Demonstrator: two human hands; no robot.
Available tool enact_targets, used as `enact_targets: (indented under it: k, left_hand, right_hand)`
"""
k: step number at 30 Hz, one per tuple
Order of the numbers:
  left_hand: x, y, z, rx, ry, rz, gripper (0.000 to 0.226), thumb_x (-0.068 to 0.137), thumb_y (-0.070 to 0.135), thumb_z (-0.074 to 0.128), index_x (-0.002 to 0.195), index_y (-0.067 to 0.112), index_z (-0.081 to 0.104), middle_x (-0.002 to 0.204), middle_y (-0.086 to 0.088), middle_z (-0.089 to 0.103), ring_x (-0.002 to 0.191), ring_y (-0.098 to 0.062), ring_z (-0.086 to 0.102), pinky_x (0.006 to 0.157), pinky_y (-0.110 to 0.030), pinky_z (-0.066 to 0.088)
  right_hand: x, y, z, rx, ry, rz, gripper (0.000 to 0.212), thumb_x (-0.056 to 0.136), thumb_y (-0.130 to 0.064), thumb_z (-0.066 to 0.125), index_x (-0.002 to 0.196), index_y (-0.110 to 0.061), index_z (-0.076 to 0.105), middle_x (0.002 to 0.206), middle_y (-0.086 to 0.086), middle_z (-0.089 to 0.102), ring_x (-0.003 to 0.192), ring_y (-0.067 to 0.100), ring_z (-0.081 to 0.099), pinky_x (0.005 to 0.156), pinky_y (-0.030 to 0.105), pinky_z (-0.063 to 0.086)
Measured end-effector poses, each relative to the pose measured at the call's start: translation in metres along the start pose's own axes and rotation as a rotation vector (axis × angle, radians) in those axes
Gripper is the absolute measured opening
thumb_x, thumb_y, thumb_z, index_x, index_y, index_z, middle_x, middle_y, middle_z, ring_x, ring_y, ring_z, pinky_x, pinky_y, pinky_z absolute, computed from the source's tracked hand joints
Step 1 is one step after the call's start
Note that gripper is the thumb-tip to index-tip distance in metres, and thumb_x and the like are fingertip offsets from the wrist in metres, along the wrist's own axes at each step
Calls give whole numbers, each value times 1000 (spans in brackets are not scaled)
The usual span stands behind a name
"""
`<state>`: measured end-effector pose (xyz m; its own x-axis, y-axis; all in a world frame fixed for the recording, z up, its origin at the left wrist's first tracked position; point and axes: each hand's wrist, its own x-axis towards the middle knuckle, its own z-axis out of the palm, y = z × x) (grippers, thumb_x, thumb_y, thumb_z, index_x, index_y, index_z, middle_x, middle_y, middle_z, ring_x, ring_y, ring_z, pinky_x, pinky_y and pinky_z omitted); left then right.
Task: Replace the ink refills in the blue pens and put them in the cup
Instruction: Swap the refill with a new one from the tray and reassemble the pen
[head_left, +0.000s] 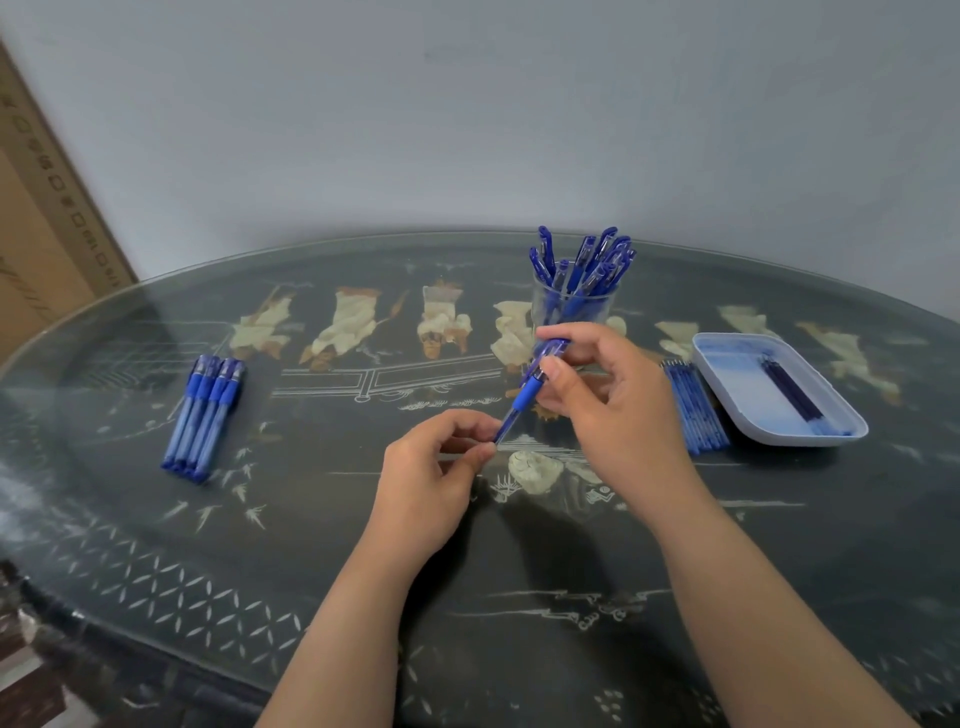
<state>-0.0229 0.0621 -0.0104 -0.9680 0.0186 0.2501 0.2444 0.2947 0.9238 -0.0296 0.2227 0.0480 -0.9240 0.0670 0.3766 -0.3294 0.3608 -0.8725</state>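
Note:
A blue pen (524, 395) is held slanted above the middle of the table. My right hand (602, 395) grips its upper barrel near the blue rubber grip. My left hand (436, 467) pinches its lower, tip end between thumb and fingers. Behind them stands a clear cup (574, 306) holding several blue pens. Several more blue pens (205, 415) lie side by side on the left. A row of blue refills (693, 408) lies right of my right hand, next to a white tray (737, 410) with a few dark refills in it.
The table (311, 519) is a dark oval with a glass top and pale inlaid figures. A cardboard box (41, 234) leans against the wall at the far left. A plain grey wall runs behind the table.

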Motion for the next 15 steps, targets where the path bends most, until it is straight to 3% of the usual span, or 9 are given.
enact_targets:
  k: [7,11,15]
  left_hand:
    - [8,3,-26,-193,213,-20,13,91,16,67,100,25,71,99,12,73,96,-4,67,87,-20,51]
    - [7,-6,-25,-175,300,-124,11,92,23,66,98,31,70,95,14,71,91,1,65,79,-13,46]
    - [8,-8,-22,-132,312,-144,11,92,23,65,97,31,70,93,15,70,86,6,62,68,-3,43]
  right_hand:
    - [42,-48,-47,-16,227,-120,25,96,-6,59,108,-27,65,96,2,64,82,13,71,71,24,60]
    - [84,-74,-71,-184,351,-311,22,96,-11,58,113,-24,60,87,-10,59,79,11,72,72,29,61]
    - [120,-69,-63,-274,326,-319,25,95,-11,58,118,-21,56,82,-14,57,79,15,71,77,36,59]
